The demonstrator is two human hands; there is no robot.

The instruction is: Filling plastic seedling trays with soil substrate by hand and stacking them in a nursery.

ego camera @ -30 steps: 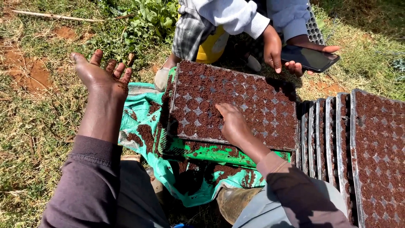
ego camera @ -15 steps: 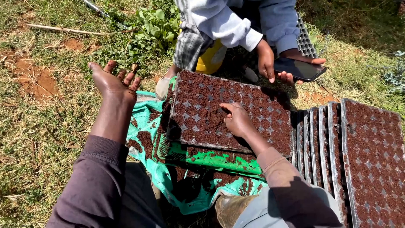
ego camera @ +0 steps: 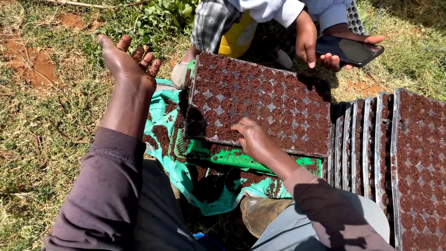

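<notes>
Left hand (ego camera: pixel 124 59): raised, palm up, fingers spread, soil-stained, empty.
Right hand (ego camera: pixel 249 135): fingers curled, pressing on tray (ego camera: pixel 218 93), gripping nothing.
Tray: black plastic grid, crumbly brown soil.
Cloth (ego camera: pixel 162 144): green, crumpled.

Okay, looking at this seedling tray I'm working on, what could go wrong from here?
The seedling tray sits tilted on the crumpled green cloth, so it might slide or spill more soil, which already lies loose on the cloth. Your right hand presses near the tray's front edge and could tip it. The other person's phone is held just above the soil-filled tray and could get dirty if dropped.
</notes>
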